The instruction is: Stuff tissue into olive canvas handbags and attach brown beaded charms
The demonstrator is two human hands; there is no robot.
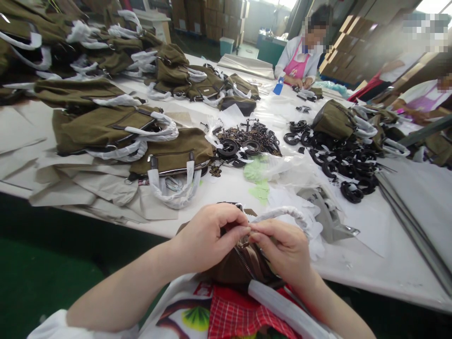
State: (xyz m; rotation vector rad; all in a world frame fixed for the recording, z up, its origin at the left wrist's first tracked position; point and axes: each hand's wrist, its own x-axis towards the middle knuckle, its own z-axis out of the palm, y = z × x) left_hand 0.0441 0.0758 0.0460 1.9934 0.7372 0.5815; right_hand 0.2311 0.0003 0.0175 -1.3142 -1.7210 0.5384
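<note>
A brown bag (240,266) rests in my lap at the near edge of the white table (370,263). My left hand (208,238) is closed, fingers pinched at the bag's zipper top. My right hand (282,247) is closed too, its fingertips meeting the left hand's at the same spot on the zipper. What exactly sits between the fingertips is too small to make out. The bag's white paper-wrapped handle (282,214) arches over behind my right hand, and another wrapped handle (282,306) lies across my lap.
Olive bags with wrapped handles (169,157) lie stacked across the left and far side. A pile of dark metal fittings (247,141) and black rolled straps (346,165) sit mid-table, with plastic wrap (293,172). Other people (303,52) work at the far right.
</note>
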